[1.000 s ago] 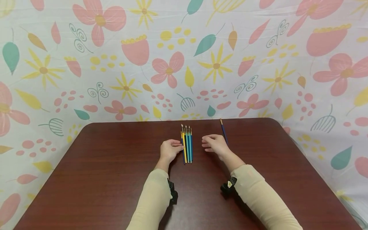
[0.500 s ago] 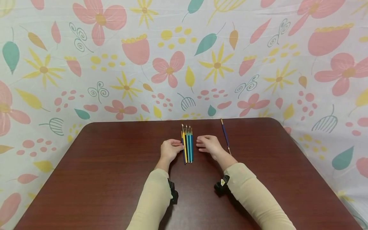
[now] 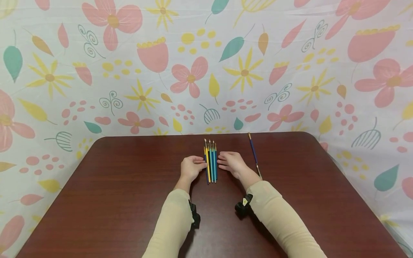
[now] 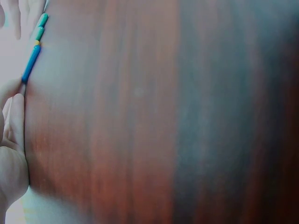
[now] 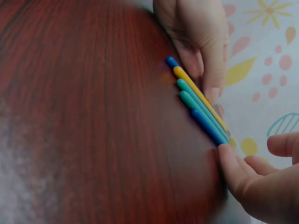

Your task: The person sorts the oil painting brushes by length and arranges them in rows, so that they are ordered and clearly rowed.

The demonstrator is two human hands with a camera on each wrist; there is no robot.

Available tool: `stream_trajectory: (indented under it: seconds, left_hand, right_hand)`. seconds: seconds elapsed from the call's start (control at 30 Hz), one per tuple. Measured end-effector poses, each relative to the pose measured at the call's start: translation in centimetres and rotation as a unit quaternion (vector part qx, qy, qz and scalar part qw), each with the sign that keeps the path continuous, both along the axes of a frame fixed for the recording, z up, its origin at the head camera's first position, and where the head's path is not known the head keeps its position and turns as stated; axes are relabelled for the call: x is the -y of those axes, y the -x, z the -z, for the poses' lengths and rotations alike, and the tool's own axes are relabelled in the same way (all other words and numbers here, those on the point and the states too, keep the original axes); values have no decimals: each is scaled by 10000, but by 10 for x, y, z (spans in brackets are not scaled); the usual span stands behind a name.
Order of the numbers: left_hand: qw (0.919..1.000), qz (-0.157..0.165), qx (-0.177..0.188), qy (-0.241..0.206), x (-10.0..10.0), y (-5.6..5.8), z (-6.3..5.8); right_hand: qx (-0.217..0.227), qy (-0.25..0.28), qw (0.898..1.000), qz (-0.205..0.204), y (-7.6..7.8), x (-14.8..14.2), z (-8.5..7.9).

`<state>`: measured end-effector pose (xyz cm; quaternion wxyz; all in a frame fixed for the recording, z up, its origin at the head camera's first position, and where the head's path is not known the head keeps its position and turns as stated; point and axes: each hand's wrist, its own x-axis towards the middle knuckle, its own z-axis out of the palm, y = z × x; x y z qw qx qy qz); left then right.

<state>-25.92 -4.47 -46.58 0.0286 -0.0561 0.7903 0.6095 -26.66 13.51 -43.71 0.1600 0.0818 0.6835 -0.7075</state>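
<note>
Bunch of skinny paintbrushes (image 3: 211,166), blue, yellow and teal handles, lying snug side by side on the worktop (image 3: 129,186).

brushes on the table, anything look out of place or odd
Yes: one blue paintbrush lies apart, more slanted, beyond the right hand, while the other paintbrushes lie side by side between that hand and the left hand. No spill shows.
</note>
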Motion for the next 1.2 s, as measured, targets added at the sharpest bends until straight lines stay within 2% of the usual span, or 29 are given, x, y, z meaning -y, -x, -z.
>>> stream_trajectory:
  seconds: [0.33,0.6,0.93,1.07,1.2]
  left_hand:
    - [10000,-15,-1,10,0,0,-1]
    - [10000,-31,-32,-34,-1,1,-1]
    - [10000,3,-7,-16,1,0,-1]
    - [10000,18,18,-22,1,-1,-1]
    - [10000,41,2,41,2,-1,-1]
  right_hand:
    - [75,-136,9996,234,8,5,2]
    - [-263,-1096,9929,373,10,11,2]
    - [-598,-2151,9745,242,12,19,3]
    - [-659,-2356,9695,174,13,20,4]
    - [-631,-2392,9687,186,13,21,4]
